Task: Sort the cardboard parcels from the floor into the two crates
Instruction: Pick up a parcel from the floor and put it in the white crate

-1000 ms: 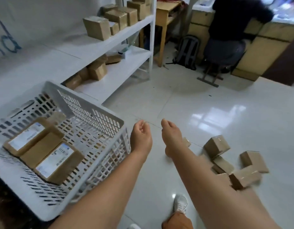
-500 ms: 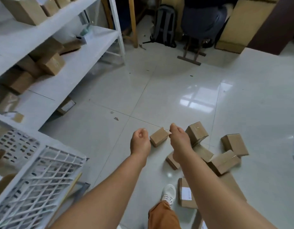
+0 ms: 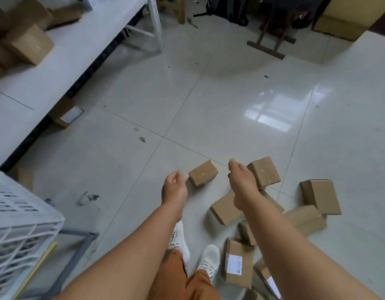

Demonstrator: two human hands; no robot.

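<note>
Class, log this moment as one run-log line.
stage: reaching for floor parcels | left hand: empty | right hand: empty | nearest: small brown cardboard parcel between hands | white plastic lattice crate: at left

Parcel (image 3: 238, 263) label's print is too small to read.

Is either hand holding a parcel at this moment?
No. Left hand and right hand hang loosely curled above the floor parcels, gripping nothing.

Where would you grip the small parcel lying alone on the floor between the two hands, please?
Probably from above, across the two long sides of the small parcel: it lies flat, apart from the pile, sides exposed. The left hand is nearer.
</note>
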